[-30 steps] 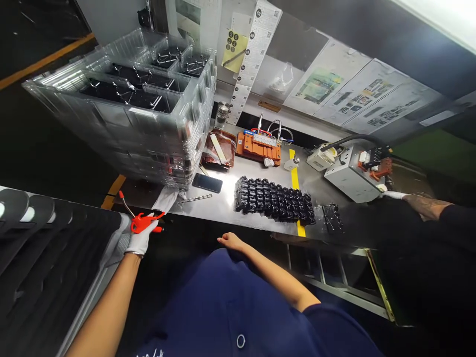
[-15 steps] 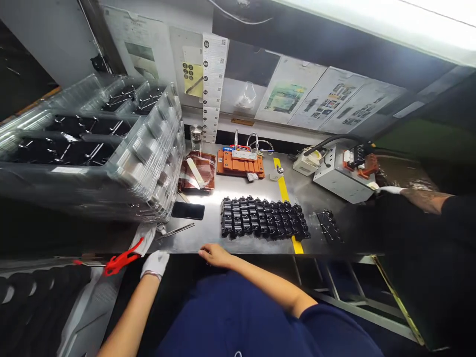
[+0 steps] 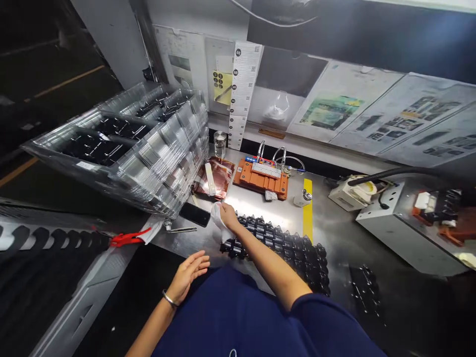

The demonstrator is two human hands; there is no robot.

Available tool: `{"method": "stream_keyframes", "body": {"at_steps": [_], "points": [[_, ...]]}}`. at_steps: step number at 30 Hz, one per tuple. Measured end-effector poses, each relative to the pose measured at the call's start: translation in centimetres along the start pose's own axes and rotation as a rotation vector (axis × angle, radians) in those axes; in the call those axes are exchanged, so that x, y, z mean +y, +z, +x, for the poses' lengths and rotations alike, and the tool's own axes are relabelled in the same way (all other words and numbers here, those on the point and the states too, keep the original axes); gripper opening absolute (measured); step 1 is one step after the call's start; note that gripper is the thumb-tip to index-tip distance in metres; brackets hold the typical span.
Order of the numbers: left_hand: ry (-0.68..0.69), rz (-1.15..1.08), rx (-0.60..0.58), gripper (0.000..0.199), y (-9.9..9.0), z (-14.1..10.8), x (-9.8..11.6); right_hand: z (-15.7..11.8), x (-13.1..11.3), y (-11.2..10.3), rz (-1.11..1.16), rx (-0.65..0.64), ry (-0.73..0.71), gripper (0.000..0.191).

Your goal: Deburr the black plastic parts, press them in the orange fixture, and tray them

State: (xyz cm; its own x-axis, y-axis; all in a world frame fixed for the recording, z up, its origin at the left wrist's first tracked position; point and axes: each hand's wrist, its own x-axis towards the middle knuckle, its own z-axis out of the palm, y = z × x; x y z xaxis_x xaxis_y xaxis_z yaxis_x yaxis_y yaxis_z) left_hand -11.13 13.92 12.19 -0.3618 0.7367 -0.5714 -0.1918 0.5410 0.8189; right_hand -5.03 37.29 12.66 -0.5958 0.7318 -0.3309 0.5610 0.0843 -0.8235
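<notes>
The white glove (image 3: 218,221) is bunched in the right hand (image 3: 228,216), over the left end of the black parts (image 3: 297,253); whether it touches them I cannot tell. The right hand's fingers are closed on the glove, and its forearm crosses over the black parts. The left hand (image 3: 183,277), bare, is just off the near left corner of the black parts, its fingers stretched out and holding nothing, a bracelet (image 3: 170,299) at the wrist.

Left of the black parts on the bench (image 3: 169,242) lie a phone (image 3: 195,214) and a metal tool (image 3: 182,230); farther left is a red air gun (image 3: 128,239), and beyond the phone rises a stack of clear trays (image 3: 156,163) with dark pieces in the top one. Behind the black parts sit an orange fixture (image 3: 262,178), a small bottle (image 3: 303,199) and yellow tape (image 3: 308,218). Behind their left end are brown packets (image 3: 223,179) and a glass jar (image 3: 219,145). To their right lie a loose black piece (image 3: 366,290) and, farther back, a grey box (image 3: 416,233).
</notes>
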Motion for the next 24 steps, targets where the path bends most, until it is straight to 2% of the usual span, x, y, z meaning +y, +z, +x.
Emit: {"method": "stream_keyframes", "body": {"at_steps": [2, 4, 7, 9, 11, 13, 15, 17, 19, 21, 23, 24], "points": [[-0.133, -0.201, 0.032, 0.046, -0.2, 0.2, 0.6, 0.5, -0.6, 1.4, 0.015, -0.065, -0.038, 0.032], [-0.19, -0.29, 0.131, 0.056, 0.0, 1.7, 1.7, 0.0, -1.2, 3.6, 0.031, -0.168, -0.061, 0.032], [-0.242, -0.338, 0.27, 0.039, 0.4, 5.7, 4.0, -0.8, -1.7, 6.1, 0.053, -0.32, -0.073, 0.023], [-0.292, -0.359, 0.325, 0.026, 0.4, 8.9, 5.4, 0.0, -1.8, 5.9, 0.1, -0.405, -0.106, 0.01], [-0.311, -0.385, 0.342, 0.022, 0.2, 12.3, 6.9, 2.1, -1.9, 4.1, 0.131, -0.418, -0.161, 0.028], [-0.308, -0.414, 0.339, 0.02, 0.0, 15.3, 8.5, 5.6, -2.1, 0.9, 0.096, -0.34, -0.195, 0.041], [-0.312, -0.434, 0.313, 0.017, -0.4, 17.5, 10.2, 9.9, -2.6, -2.9, 0.008, -0.166, -0.172, 0.045], [-0.329, -0.431, 0.285, 0.018, -0.9, 18.4, 11.6, 14.5, -3.5, -6.3, -0.053, 0.029, -0.13, 0.047], [-0.346, -0.407, 0.284, 0.027, -1.3, 18.3, 12.1, 19.1, -4.4, -8.8, -0.073, 0.203, -0.104, 0.049], [-0.366, -0.351, 0.281, 0.037, -1.6, 17.6, 11.3, 23.5, -5.0, -10.0, -0.027, 0.359, -0.088, 0.057], [-0.399, -0.229, 0.211, 0.039, -1.7, 17.0, 9.6, 27.5, -5.2, -10.1, 0.084, 0.502, -0.089, 0.069], [-0.374, -0.171, 0.175, 0.041, -1.6, 16.8, 8.5, 29.4, -5.2, -9.9, 0.154, 0.558, -0.103, 0.074]]}}
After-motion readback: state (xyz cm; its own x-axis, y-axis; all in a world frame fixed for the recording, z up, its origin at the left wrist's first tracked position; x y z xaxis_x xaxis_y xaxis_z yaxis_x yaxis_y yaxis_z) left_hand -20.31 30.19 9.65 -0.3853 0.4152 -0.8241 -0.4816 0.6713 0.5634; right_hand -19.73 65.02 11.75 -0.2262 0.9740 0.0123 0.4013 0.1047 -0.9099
